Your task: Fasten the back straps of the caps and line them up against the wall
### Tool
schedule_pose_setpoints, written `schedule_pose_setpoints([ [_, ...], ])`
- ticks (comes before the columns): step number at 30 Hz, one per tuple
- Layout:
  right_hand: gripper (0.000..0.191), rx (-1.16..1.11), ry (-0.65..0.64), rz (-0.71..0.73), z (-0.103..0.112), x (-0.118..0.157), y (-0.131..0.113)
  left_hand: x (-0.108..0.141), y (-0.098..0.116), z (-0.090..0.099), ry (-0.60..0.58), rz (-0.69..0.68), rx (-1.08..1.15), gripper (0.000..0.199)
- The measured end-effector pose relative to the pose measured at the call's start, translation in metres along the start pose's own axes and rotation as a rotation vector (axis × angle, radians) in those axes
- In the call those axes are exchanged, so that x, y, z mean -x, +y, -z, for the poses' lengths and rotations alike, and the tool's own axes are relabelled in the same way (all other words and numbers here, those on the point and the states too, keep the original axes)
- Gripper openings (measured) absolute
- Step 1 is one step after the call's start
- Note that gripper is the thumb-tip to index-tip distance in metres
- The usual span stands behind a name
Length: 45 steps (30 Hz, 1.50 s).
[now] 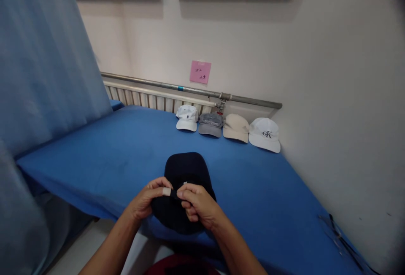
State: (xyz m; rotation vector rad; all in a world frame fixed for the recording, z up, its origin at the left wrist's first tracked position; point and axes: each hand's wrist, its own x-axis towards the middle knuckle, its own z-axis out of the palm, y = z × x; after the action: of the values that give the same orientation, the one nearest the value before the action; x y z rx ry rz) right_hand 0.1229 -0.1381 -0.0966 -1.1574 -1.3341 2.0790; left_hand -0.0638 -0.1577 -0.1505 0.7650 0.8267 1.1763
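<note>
A dark navy baseball cap (189, 166) is held over the near edge of the blue-covered bed, its brim pointing away from me. My left hand (152, 197) pinches the cap's left side, thumb on top; a pale bandage wraps that thumb. My right hand (198, 203) is closed on the cap at its middle, fingers curled in around what looks like the strap. The two hands are close together, a short dark stretch of the cap between their fingertips. A small whitish tag shows just above the right hand. The rest of the strap is hidden by the fingers.
Along the wall stand a white cap (186, 124), a grey cap (210, 130), a beige cap (236, 128) and a white CK cap (264, 141) on the blue sheet (126, 144). Behind are a radiator (152, 100) and pipe. A blue curtain (44, 64) hangs left; cables (343, 241) lie right.
</note>
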Motion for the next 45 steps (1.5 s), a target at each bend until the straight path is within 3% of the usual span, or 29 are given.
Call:
schedule_pose_setpoints([
  [18, 0.007, 0.062, 0.067, 0.030, -0.012, -0.004, -0.005, 0.000, 0.002, -0.004, 0.011, 0.032, 0.024, 0.022],
  [30, 0.011, 0.111, 0.036, 0.157, -0.012, -0.007, 0.000, 0.000, 0.000, -0.003, -0.010, 0.046, 0.033, 0.020],
  [39, 0.010, 0.103, 0.126, 0.249, -0.014, -0.008, -0.001, 0.002, 0.002, -0.005, -0.008, 0.056, 0.037, 0.020],
  [45, 0.012, 0.227, 0.163, 0.257, -0.012, 0.001, -0.008, 0.002, 0.004, -0.008, -0.012, 0.054, 0.037, 0.018],
])
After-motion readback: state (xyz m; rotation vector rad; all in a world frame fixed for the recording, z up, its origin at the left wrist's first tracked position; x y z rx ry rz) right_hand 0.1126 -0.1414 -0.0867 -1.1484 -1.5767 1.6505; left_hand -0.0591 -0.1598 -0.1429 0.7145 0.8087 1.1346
